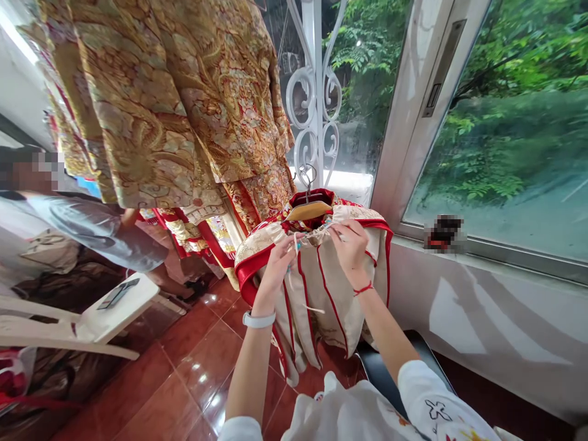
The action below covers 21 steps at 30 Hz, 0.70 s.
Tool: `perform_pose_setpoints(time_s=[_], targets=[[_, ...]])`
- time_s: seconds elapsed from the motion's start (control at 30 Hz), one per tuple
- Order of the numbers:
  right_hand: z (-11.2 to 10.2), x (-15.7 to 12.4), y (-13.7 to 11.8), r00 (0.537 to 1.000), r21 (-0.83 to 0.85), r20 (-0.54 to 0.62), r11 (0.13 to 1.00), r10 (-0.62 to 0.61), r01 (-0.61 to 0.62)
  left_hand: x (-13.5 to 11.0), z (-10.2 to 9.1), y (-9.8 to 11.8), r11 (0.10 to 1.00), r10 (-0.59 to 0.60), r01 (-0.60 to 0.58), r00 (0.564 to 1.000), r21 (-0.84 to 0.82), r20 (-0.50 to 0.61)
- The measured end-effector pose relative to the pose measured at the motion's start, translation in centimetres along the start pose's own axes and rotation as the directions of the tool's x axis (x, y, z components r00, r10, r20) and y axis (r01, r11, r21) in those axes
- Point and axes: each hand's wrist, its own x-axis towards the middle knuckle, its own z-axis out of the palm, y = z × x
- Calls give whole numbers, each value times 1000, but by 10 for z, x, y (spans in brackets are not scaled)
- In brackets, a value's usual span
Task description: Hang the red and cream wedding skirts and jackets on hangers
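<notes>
Red floor tiles (184,380) and a bright window (505,184) frame your corner, with gold embroidered garments (151,110) hanging at upper left and another person's sleeve (98,233) beyond them. Before you, the cream garment (333,288) with red edging hangs from a wooden hanger (307,212), just beside the white scrollwork (316,92). Your left hand (290,240) pinches a pale cord (315,309) at the gathered neck opening, its loose end trailing down the front; your right hand (334,228) seems to pinch the same cord, though the fingertip detail is too small to be sure. You appear to be midway through working the cord; your next move calls for a fine, even grip, without tugging the garment off its hanger.
</notes>
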Motion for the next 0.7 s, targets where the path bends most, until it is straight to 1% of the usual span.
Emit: perform_pose_setpoints(time_s=[0.03,0.07,0.1,0.13,0.17,0.23,0.3,0.33,0.4,0.47,0.53,0.57,0.6,0.63,0.67,0.7], targets=[[8,2,-4,998,98,67,995,1,-7,6,2,1,990,80,-77,997,120,-23],[14,4,-8,985,193,172,981,-5,-29,11,5,1,959,159,-148,987,240,-27],[18,6,-9,958,274,286,960,-18,-64,16,6,1,913,231,-212,973,348,-13],[19,9,-9,920,331,389,937,-33,-107,20,7,0,860,286,-265,958,437,17],[19,11,-8,882,364,470,920,-45,-147,22,8,-1,810,323,-306,945,500,56],[16,13,-5,825,381,563,903,-54,-200,24,8,-3,741,363,-365,924,564,121],[13,13,-2,803,364,593,909,-57,-204,24,8,-4,700,410,-406,902,587,135],[12,12,-1,806,349,588,919,-63,-183,24,8,-4,681,439,-420,890,600,124],[11,11,-1,839,301,538,949,-85,-97,23,7,-3,632,492,-429,865,645,92],[7,10,1,890,229,443,974,-103,-1,22,1,-1,578,515,-407,854,708,72],[-3,12,7,948,130,307,990,-85,46,20,-10,2,531,508,-366,860,765,59],[-9,13,11,971,81,231,996,-63,45,18,-16,2,515,499,-346,865,785,53],[-15,14,14,985,44,166,999,-39,32,16,-22,3,508,491,-327,870,797,44],[-20,14,18,992,35,125,999,-13,8,14,-27,3,512,482,-310,875,801,30],[-24,13,20,993,64,121,998,17,-25,12,-30,2,531,476,-297,879,794,11],[-26,12,22,986,131,157,989,53,-74,10,-32,2,569,469,-289,883,770,-15]])
